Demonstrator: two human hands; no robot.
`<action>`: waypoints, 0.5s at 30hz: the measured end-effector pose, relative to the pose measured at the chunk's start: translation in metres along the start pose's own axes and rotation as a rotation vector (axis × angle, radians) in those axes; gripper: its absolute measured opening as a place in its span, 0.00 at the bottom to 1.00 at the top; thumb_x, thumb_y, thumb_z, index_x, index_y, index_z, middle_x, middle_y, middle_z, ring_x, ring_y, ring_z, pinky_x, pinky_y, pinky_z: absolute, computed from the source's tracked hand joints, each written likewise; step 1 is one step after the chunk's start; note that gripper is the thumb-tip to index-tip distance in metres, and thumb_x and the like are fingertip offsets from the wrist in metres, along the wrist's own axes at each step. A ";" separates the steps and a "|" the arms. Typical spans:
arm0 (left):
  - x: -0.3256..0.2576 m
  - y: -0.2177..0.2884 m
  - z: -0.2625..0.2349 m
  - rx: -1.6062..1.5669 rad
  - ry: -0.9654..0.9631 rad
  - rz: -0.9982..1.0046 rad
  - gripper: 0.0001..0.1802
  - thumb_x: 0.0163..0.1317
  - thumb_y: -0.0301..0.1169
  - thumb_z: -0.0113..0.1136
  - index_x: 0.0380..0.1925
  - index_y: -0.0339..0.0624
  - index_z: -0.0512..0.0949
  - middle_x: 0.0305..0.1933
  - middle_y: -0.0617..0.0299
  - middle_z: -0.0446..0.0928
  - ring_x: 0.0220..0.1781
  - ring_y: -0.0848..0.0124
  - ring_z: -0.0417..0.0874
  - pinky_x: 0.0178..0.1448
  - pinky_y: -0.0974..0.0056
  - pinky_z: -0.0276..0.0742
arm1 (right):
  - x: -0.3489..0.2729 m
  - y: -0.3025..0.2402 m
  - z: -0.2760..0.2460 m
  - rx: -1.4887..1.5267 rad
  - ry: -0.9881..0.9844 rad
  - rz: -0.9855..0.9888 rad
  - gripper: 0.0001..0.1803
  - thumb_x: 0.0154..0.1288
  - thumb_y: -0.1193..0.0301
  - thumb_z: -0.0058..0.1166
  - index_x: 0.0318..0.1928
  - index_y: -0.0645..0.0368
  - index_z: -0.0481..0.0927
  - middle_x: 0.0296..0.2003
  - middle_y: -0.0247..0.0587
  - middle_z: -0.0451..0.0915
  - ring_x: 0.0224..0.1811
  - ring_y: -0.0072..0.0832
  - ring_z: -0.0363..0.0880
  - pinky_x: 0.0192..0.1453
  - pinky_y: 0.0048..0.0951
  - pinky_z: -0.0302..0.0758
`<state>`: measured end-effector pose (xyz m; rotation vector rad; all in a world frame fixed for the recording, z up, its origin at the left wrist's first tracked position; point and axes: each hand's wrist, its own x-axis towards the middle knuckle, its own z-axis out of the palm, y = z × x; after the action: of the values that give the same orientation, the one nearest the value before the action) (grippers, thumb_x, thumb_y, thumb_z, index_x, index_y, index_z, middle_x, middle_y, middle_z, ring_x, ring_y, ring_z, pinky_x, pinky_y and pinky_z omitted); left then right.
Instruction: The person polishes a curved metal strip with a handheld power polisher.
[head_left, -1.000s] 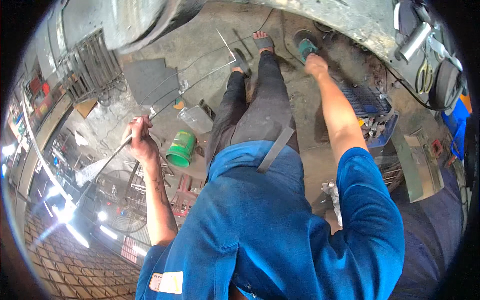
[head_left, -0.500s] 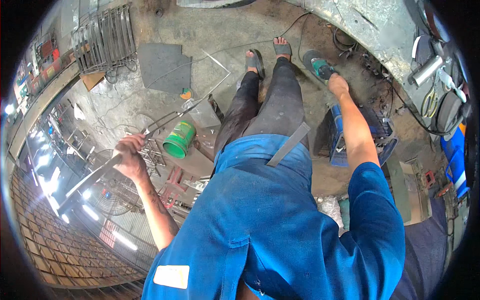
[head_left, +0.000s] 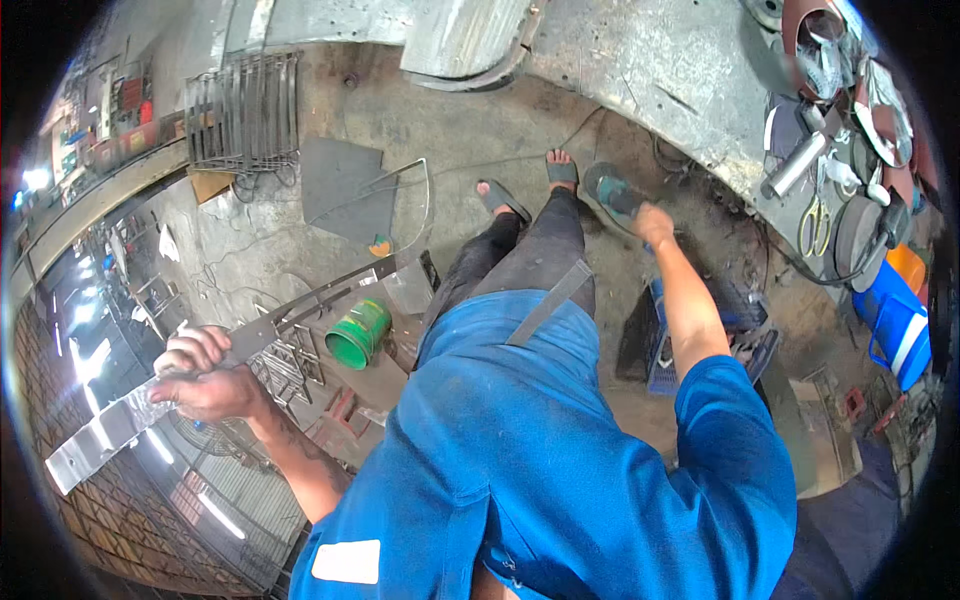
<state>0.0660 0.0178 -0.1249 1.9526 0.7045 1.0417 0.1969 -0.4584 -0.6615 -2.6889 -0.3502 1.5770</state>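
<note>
Head view looks down over my blue shirt [head_left: 560, 470] to the concrete floor [head_left: 470, 130]. My left hand [head_left: 205, 375] is wrapped tight around a long, flat metal strip [head_left: 270, 325], bright and shiny, gently curved, running from the near left up toward the middle of the scene. Just right of it stands a green bucket [head_left: 358, 335]. My right hand [head_left: 655, 222] is closed on the handle of a teal grinder [head_left: 612, 195] at far right, beside my sandalled feet [head_left: 530, 185] and above a blue crate [head_left: 700, 330].
</note>
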 end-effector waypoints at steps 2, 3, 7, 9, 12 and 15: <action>0.013 0.014 -0.012 -0.205 -0.034 0.057 0.33 0.76 0.60 0.30 0.23 0.46 0.64 0.17 0.66 0.56 0.17 0.73 0.58 0.19 0.67 0.59 | -0.011 -0.010 0.008 -0.093 0.035 -0.050 0.18 0.71 0.65 0.45 0.52 0.63 0.79 0.49 0.56 0.84 0.54 0.48 0.83 0.56 0.44 0.80; 0.020 0.025 -0.015 -0.269 0.035 0.056 0.33 0.76 0.61 0.30 0.21 0.48 0.63 0.16 0.67 0.55 0.16 0.74 0.55 0.18 0.69 0.53 | -0.018 -0.019 0.006 -0.135 0.028 -0.076 0.17 0.72 0.66 0.42 0.51 0.63 0.79 0.48 0.56 0.84 0.53 0.47 0.84 0.55 0.43 0.80; 0.057 0.071 -0.037 -0.256 0.222 0.008 0.34 0.75 0.62 0.32 0.17 0.51 0.58 0.13 0.69 0.52 0.15 0.75 0.51 0.17 0.70 0.46 | -0.028 -0.019 0.025 -0.118 0.117 -0.077 0.16 0.72 0.67 0.41 0.51 0.63 0.78 0.44 0.54 0.85 0.49 0.47 0.86 0.51 0.43 0.82; 0.075 0.087 -0.054 -0.323 0.186 0.018 0.33 0.75 0.61 0.34 0.16 0.51 0.57 0.13 0.68 0.52 0.15 0.76 0.49 0.18 0.69 0.44 | -0.038 -0.022 0.020 -0.084 0.169 -0.084 0.16 0.70 0.68 0.43 0.53 0.63 0.75 0.45 0.53 0.84 0.49 0.48 0.84 0.54 0.45 0.79; 0.097 0.110 -0.081 -0.354 0.190 0.030 0.32 0.74 0.60 0.37 0.16 0.51 0.57 0.14 0.68 0.52 0.15 0.75 0.49 0.19 0.69 0.43 | -0.051 -0.024 0.005 -0.170 0.291 -0.174 0.18 0.69 0.68 0.45 0.54 0.63 0.74 0.47 0.53 0.82 0.52 0.48 0.81 0.61 0.46 0.74; 0.126 0.115 -0.127 -0.570 0.075 0.037 0.32 0.71 0.60 0.43 0.17 0.49 0.57 0.15 0.67 0.51 0.17 0.75 0.50 0.21 0.68 0.44 | -0.070 -0.023 -0.006 -0.226 0.390 -0.199 0.16 0.66 0.67 0.46 0.51 0.60 0.76 0.46 0.52 0.82 0.52 0.47 0.81 0.62 0.47 0.71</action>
<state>0.0332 0.1016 0.0678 1.4425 0.3551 1.1886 0.1651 -0.4492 -0.5958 -2.9249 -0.7916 0.9861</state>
